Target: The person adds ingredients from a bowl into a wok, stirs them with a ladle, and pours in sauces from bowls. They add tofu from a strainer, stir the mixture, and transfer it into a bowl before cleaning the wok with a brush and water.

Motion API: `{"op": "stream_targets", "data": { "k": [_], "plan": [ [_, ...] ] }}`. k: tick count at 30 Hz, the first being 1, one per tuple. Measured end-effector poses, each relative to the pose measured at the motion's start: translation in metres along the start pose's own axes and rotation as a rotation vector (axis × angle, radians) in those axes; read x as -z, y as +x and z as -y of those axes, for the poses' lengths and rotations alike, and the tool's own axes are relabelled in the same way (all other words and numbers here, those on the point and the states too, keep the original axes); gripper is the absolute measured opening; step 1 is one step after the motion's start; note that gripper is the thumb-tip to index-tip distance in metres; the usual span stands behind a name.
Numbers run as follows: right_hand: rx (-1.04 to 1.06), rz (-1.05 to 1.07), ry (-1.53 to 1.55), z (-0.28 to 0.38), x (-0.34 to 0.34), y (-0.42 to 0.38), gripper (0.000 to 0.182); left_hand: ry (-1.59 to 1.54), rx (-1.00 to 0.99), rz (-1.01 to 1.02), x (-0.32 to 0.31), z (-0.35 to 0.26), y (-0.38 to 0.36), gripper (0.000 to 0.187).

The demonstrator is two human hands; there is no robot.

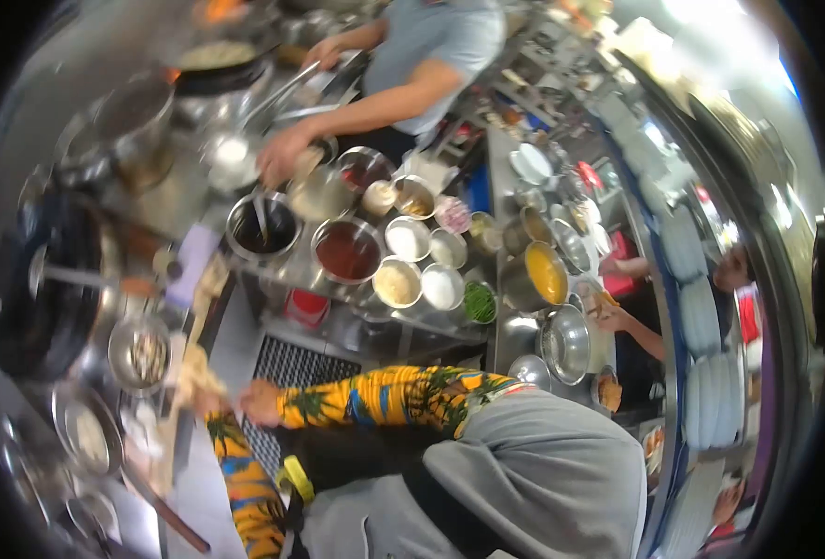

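My left hand (209, 402), at the end of a yellow patterned sleeve, is closed on a crumpled beige cloth (197, 371) at the counter edge. Just right of it is my right hand (261, 402), blurred, with its fingers too smeared to read; nothing can be made out in it. A metal bowl of pale sliced food (142, 354) stands left of the cloth. Below that bowl lies a pan (88, 433) with a long handle. A dark wok (44, 307) with a ladle (77, 276) in it is at the far left.
Another person (422, 79) works at the top, arms over the stove. Containers of sauces, powders and chopped greens (480, 302) fill the middle counter. Steel bowls (564, 345) and stacked plates (714, 401) stand to the right. A black mat (291, 368) lies below the counter.
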State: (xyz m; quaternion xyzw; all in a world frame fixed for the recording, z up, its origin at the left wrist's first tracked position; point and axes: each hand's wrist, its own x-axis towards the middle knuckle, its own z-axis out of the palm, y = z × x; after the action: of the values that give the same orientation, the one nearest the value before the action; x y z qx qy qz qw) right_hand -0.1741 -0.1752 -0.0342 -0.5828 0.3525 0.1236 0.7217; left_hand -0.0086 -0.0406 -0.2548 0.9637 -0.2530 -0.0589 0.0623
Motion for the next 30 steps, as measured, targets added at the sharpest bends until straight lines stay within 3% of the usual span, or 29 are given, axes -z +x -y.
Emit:
{"op": "stream_targets", "data": {
  "k": [3, 5, 6, 9, 11, 13, 16, 17, 20, 22, 23, 25, 26, 27, 29, 30],
  "plan": [
    [-0.04, 0.042, 0.079, -0.011, 0.006, 0.004, 0.015, 0.028, -0.095, 0.008, 0.012, -0.012, -0.007, 0.043],
    [-0.086, 0.058, 0.143, -0.012, 0.007, 0.004, 0.014, -0.062, -0.044, 0.008, 0.018, -0.024, -0.009, 0.04],
    [-0.103, 0.064, 0.161, -0.013, 0.008, 0.005, 0.014, -0.319, 0.176, 0.114, 0.019, -0.025, -0.001, 0.045],
    [-0.058, 0.001, 0.011, -0.011, -0.005, 0.012, 0.015, -1.423, 0.776, -0.035, 0.036, -0.069, -0.013, 0.045],
    [-0.048, -0.011, -0.033, -0.015, -0.005, 0.019, 0.016, -1.908, 0.996, -0.012, 0.045, -0.08, -0.017, 0.044],
    [-0.055, -0.023, -0.052, -0.017, -0.002, 0.023, 0.017, -2.106, 1.08, 0.028, 0.062, -0.089, -0.021, 0.043],
    [0.022, -0.004, -0.032, -0.016, -0.007, 0.045, 0.02, -1.924, 0.868, 0.091, 0.103, -0.104, -0.042, 0.037],
    [0.003, -0.012, -0.039, -0.015, -0.008, 0.05, 0.021, -2.044, 0.811, -0.019, 0.085, -0.103, -0.043, 0.032],
    [-0.037, 0.0, -0.112, -0.006, -0.016, 0.035, 0.021, -0.435, -0.011, 0.139, 0.07, -0.055, -0.04, 0.034],
    [-0.022, 0.015, -0.115, -0.004, -0.016, 0.024, 0.02, -1.307, 0.239, 0.017, -0.038, -0.032, -0.024, 0.044],
    [-0.023, 0.011, -0.092, -0.005, -0.016, 0.023, 0.02, -1.412, 0.283, -0.019, -0.016, -0.041, -0.027, 0.045],
    [-0.083, 0.019, -0.032, -0.001, -0.014, 0.018, 0.02, -0.551, 0.035, 0.065, 0.077, -0.042, -0.032, 0.034],
    [-0.082, 0.017, -0.018, -0.003, -0.015, 0.014, 0.02, -0.513, 0.018, 0.02, 0.06, -0.031, -0.031, 0.034],
    [-0.073, 0.011, -0.006, -0.002, -0.016, 0.011, 0.02, -1.083, 0.463, -0.016, 0.059, -0.041, -0.024, 0.037],
    [-0.107, 0.006, 0.049, 0.001, -0.016, 0.007, 0.019, -1.383, 0.846, -0.056, 0.056, -0.051, -0.008, 0.04],
    [-0.146, 0.008, 0.083, 0.005, -0.019, 0.004, 0.019, -1.132, 0.774, -0.067, 0.039, -0.041, -0.01, 0.04]
  ]
}}
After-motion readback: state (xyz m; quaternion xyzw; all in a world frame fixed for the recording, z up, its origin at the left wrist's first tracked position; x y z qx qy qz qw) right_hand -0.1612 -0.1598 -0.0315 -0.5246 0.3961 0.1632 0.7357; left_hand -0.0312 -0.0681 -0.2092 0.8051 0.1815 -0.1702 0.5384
